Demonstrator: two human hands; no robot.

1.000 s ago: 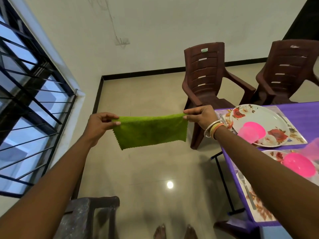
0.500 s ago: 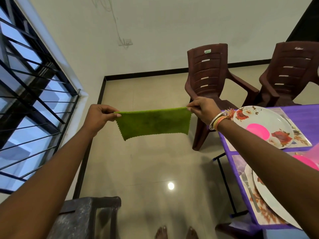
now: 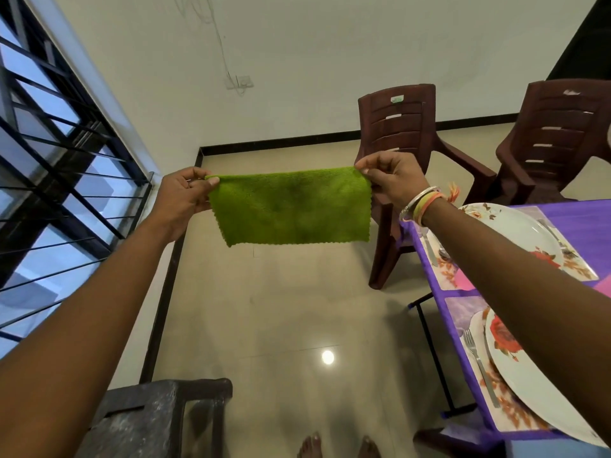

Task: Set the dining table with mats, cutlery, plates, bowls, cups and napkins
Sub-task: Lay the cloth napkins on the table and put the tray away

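A green cloth napkin hangs stretched flat in the air over the floor, left of the table. My left hand pinches its upper left corner and my right hand pinches its upper right corner. On the purple table at the right lie a far floral plate on a mat and a near floral plate on a mat, with a fork left of the near plate. My right forearm hides much of both settings.
Two brown plastic chairs stand beyond the table. A dark chair is at my lower left, a barred window fills the left wall, and my bare feet show at the bottom on the tiled floor.
Both hands have lifted the napkin higher and pulled it tauter. The view has turned left, so the pink bowls have slid out of sight behind my right arm.
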